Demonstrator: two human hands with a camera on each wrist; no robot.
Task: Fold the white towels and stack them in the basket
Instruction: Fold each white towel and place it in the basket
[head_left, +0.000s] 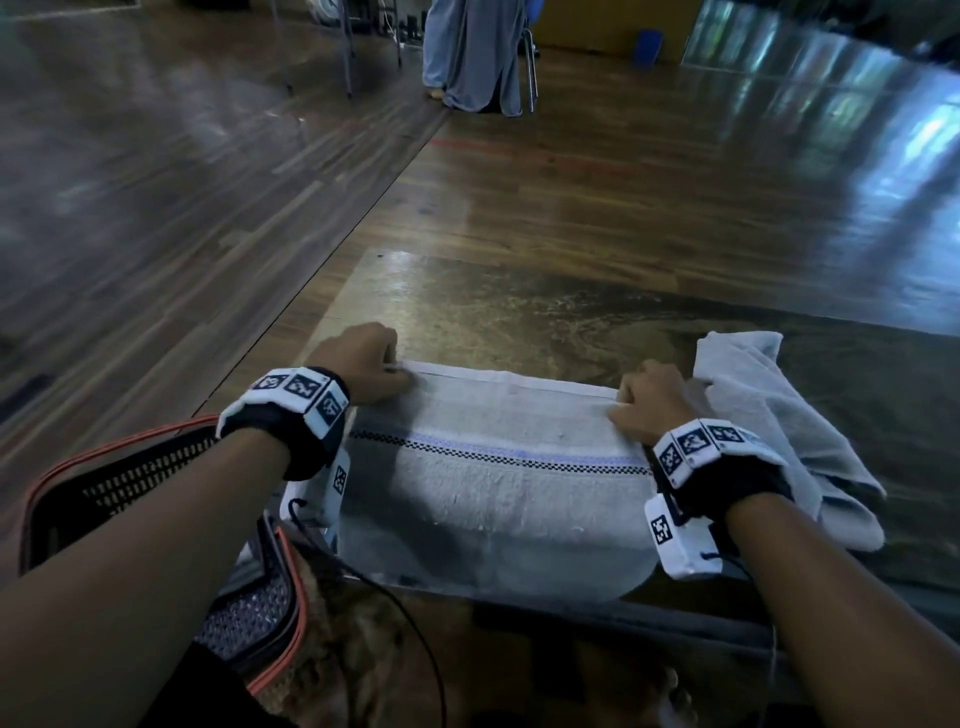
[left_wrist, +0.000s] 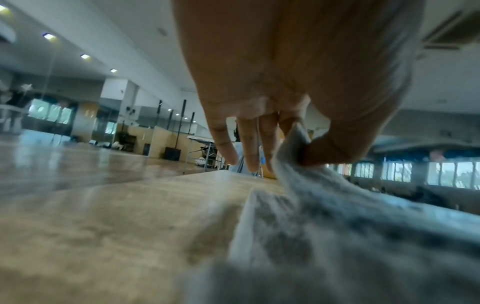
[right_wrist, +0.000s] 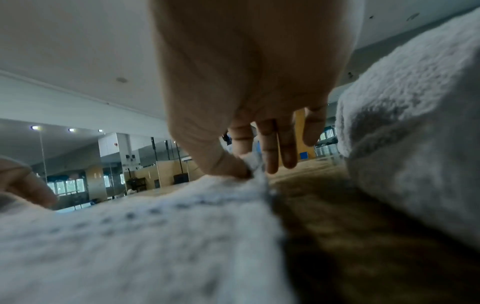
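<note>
**Towel pinched at both far corners, first fold under way**

Towel (head_left: 498, 467) in work lies spread across the near part of the bench (head_left: 519, 301), its near portion draping over the front edge; a woven band of dark checks and pale blue runs across it. A second towel (head_left: 779, 415) sits loosely bunched at the right end of the bench, touching the first one's right side, not yet folded. The basket (head_left: 130, 483), black mesh with an orange rim, stands low on the left beside the bench; what it holds is hidden by the left forearm, so whether any towel is stacked there cannot be told.

Judging by this, the task looks early: one towel is being folded, another waits, and stacking is still ahead.

The left hand (head_left: 363, 364) pinches the towel's far left corner between thumb and forefinger, the other fingers hanging loose. The right hand (head_left: 654, 400) pinches the far right corner the same way.

No brand or readable writing shows; the wrist bands carry only black-and-white square marker patterns.
</note>
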